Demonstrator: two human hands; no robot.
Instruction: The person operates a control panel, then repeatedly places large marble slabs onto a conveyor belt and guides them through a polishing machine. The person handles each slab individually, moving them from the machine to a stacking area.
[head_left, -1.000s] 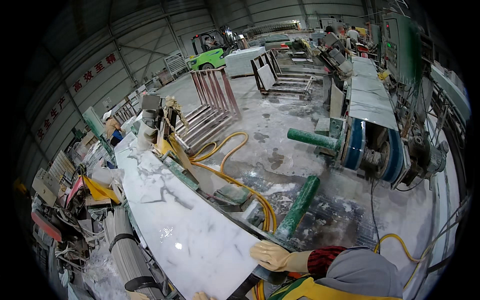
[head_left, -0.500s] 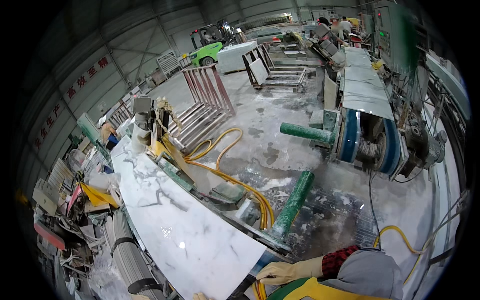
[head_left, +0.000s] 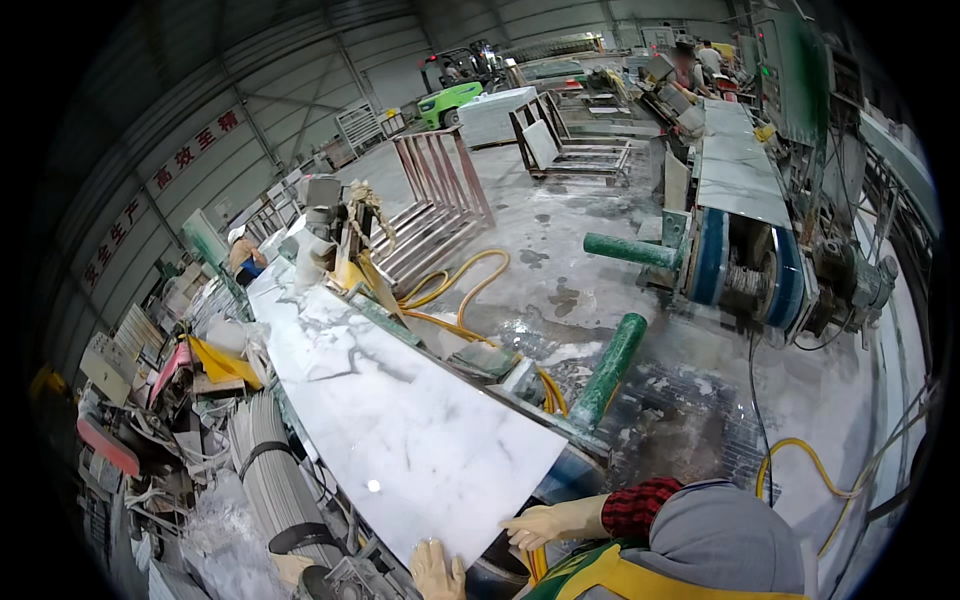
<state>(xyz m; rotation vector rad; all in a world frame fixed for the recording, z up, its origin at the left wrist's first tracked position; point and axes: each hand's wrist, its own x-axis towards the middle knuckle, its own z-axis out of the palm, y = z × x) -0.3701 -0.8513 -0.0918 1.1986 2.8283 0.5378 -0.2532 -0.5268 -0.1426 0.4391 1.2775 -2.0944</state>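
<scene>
A long white marble slab (head_left: 420,430) with grey veins lies on the conveyor in front of me. My left hand (head_left: 437,572), in a cream glove, lies on its near end with the fingers spread flat. My right hand (head_left: 545,523), gloved alike under a red-and-black checked cuff, has its fingers bent at the slab's end edge; their undersides are hidden. Beneath that end, part of the blue conveyor roller (head_left: 568,475) shows. A yellow hose (head_left: 541,562) runs down beside my right hand.
A green post (head_left: 610,372) stands right of the slab. Farther right is another conveyor with a veined slab (head_left: 735,160). Bundled grey strips (head_left: 275,475) lie at left. A metal rack (head_left: 440,215) and a green forklift (head_left: 448,103) stand beyond. Other people work farther off.
The view has tilted, so the scene sits further right and my left hand shows more fully. My right hand has moved left along the slab's end edge and its fingers have bent.
</scene>
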